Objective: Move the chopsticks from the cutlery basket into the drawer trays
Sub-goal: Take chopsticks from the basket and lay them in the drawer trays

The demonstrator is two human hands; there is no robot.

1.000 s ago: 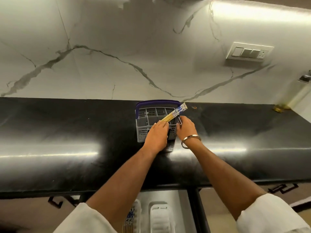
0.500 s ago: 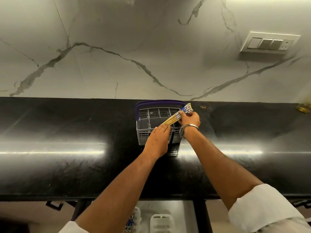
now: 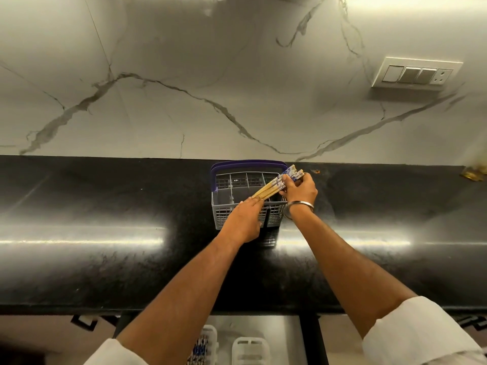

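We have a bundle of yellow wooden chopsticks with blue-and-white patterned tops (image 3: 279, 183) in our right hand (image 3: 300, 189), whose grip is clamped round the patterned upper part of the bundle, fingers and thumb curled about it. The bundle lies tilted, its patterned ends poking out past the grip toward the wall, its plain yellow tips slanting down from the grip toward our left hand (image 3: 243, 219). That hand reaches over the near wall of the grey plastic cutlery basket with a purple handle (image 3: 224, 198); its straight fingers meet the yellow tips just at the basket's middle compartments, and we cannot tell whether they pinch the tips or only touch them. The basket stands on the glossy black stone table (image 3: 105, 233), right under both hands, back against the white marble-veined wall (image 3: 184, 75). A thin silver bangle (image 3: 299, 206) sits on our right wrist, just behind the grip. Both forearms are bare, with white sleeves (image 3: 416, 335) pushed up near the elbows.

Below the table's near edge, well apart from the grip, the open drawer (image 3: 276, 327) shows two white plastic trays: the left tray (image 3: 210, 335) holds some blue-patterned chopsticks, and the right tray (image 3: 250, 349) lies just beside it. High on the wall, right of the grip, sits a white switch panel (image 3: 416, 73).
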